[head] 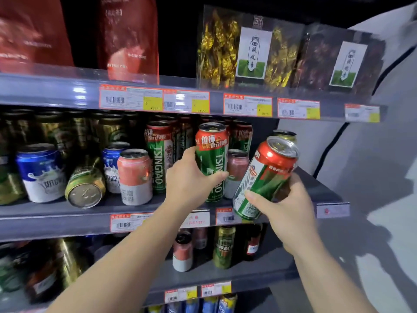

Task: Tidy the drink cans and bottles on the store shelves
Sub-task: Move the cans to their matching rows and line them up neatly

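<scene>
My left hand (189, 179) grips a tall green and red Tsingtao can (213, 154) that stands upright on the middle shelf (56, 213). My right hand (284, 206) holds a shorter red and green beer can (266, 175) tilted to the right, in front of the shelf's right end. Another tall Tsingtao can (159, 154) stands just left of my left hand. A pink and white can (135, 175) and a blue and white can (40, 172) stand further left. Between them a gold and green can (85, 186) lies on its side, bottom facing me.
Dark gold cans (67, 129) fill the back row. A small pink can (237, 168) stands behind the held cans. The upper shelf carries red bags (128, 39) and tea packs (248, 50). The lower shelf (225, 276) holds more cans and bottles. A white wall (372, 177) is to the right.
</scene>
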`<state>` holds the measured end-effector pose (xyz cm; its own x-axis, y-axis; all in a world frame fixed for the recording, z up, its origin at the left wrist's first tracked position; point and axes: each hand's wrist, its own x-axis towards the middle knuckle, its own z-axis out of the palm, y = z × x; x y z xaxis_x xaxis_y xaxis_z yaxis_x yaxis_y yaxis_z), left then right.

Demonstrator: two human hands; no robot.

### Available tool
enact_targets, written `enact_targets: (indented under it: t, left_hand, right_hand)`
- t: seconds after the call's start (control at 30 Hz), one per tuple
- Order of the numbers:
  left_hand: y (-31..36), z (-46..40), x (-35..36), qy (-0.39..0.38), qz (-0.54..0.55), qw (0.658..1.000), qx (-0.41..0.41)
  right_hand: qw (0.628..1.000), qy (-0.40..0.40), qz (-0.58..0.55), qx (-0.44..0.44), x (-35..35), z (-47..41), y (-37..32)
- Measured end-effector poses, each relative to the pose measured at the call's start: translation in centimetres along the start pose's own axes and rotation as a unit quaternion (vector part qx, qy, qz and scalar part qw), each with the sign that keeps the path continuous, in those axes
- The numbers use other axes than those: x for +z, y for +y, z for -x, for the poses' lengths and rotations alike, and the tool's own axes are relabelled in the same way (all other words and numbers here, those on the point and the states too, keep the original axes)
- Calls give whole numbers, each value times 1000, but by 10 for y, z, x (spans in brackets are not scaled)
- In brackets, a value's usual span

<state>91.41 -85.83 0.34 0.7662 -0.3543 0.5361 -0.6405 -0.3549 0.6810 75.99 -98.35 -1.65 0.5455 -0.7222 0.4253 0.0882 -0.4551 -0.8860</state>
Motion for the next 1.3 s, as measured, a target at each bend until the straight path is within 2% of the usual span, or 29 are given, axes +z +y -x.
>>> enact_targets:
  t: [0.2,0.3,0.4,0.47,0.53,0.67,0.77,0.87,1.13,1.3]
  left_hand:
    - [5,-13,24,-26,-127,991,-12]
    - [6,-16,21,-51,-163,985,17]
    - [-13,-9,4,-1,-251,966,67]
    - [-27,4,-3,22,-319,946,56]
    - [-36,16,-1,5,-356,934,25]
    - [-39,17,-2,-8,-269,963,-17]
    - [-30,11,-14,48,-198,979,4]
    - [-11,-6,-27,101,-167,980,35]
    - [9,-34,-21,131,-143,980,38]
    - [-10,-24,-7,91,-64,993,41]
  right_hand:
    - [1000,-6,-5,-4,6,-12,-1]
    - [1000,-11,-4,-2,5,-13,2]
    - [1000,-10,-6,2,3,-15,3]
    - [1000,-12,-10,2,4,-17,3]
    - [1000,-17,-18,4,9,-19,2]
    - [999,-35,-7,-3,16,-20,1]
    - [999,-41,13,-16,16,-20,0]
    - [999,-36,9,-11,16,-21,1]
    - [999,-32,17,-4,15,-23,3]
    - [999,-35,20,0,16,-23,3]
